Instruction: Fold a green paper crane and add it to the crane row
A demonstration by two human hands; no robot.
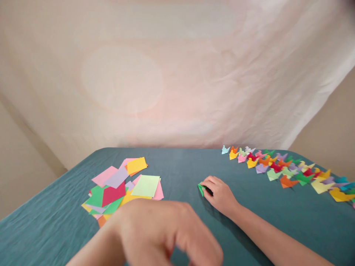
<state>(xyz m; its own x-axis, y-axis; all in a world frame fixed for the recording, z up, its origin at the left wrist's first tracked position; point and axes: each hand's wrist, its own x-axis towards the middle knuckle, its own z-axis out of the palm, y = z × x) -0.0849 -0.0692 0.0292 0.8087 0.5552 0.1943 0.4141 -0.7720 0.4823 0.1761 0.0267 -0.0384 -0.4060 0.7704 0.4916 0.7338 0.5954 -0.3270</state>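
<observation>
My right hand (219, 194) rests on the teal tablecloth (180, 166) with its fingers curled around a small folded green paper piece (201, 188). My left hand (166, 232) is raised close to the camera, blurred, with the fingers bent downward; nothing shows in it. A loose pile of coloured paper squares (122, 184) lies to the left of both hands.
Several folded paper cranes in many colours (288, 170) lie in rows along the right side of the table. A pale cloth backdrop (177, 74) hangs behind the table's far edge.
</observation>
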